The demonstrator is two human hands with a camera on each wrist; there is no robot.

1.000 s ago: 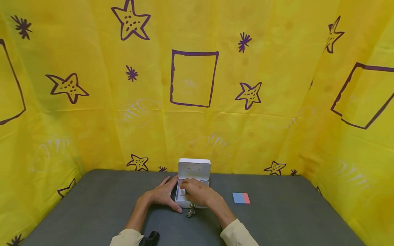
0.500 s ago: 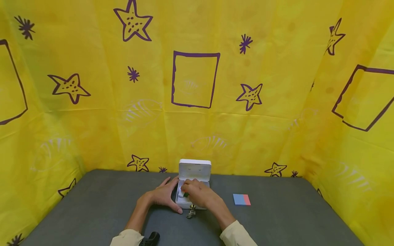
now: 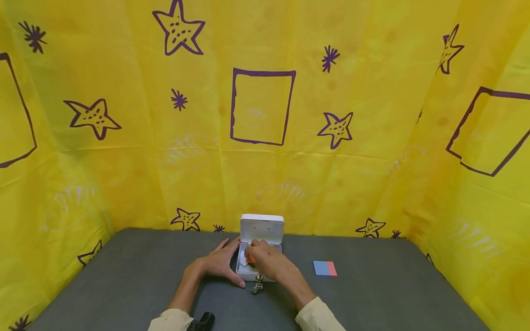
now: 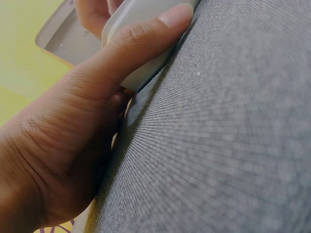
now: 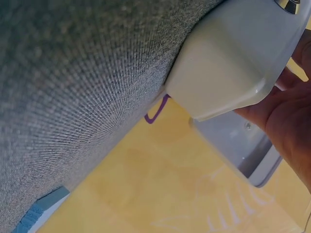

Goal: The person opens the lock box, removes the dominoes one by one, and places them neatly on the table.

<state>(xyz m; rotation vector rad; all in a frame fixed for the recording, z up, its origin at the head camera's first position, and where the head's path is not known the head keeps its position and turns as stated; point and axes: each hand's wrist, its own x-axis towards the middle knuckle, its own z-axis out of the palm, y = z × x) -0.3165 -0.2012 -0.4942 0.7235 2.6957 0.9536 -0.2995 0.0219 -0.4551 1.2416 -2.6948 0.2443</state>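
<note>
A white metal cash box (image 3: 246, 276) stands with its lid (image 3: 262, 229) raised at the back. My left hand (image 3: 221, 260) grips its left front corner, the thumb along the front face and the fingers around the side. In the left wrist view, the thumb lies on the pale wall. My right hand (image 3: 265, 258) reaches down into the box with fingers curled. At its fingertips shows a small orange, green and white thing (image 3: 250, 260), mostly hidden by the hand. Keys (image 3: 256, 288) hang from the front lock (image 5: 290, 6).
A flat blue and pink pad (image 3: 325, 268) lies to the right of the box on the dark grey table (image 3: 372, 294). A yellow printed curtain (image 3: 265, 174) encloses the back and sides. A black band (image 3: 201, 322) circles the left wrist.
Orange now shows at my right fingertips, where green and white showed before; the hand has shifted slightly within the box. My left hand has stayed in place.
</note>
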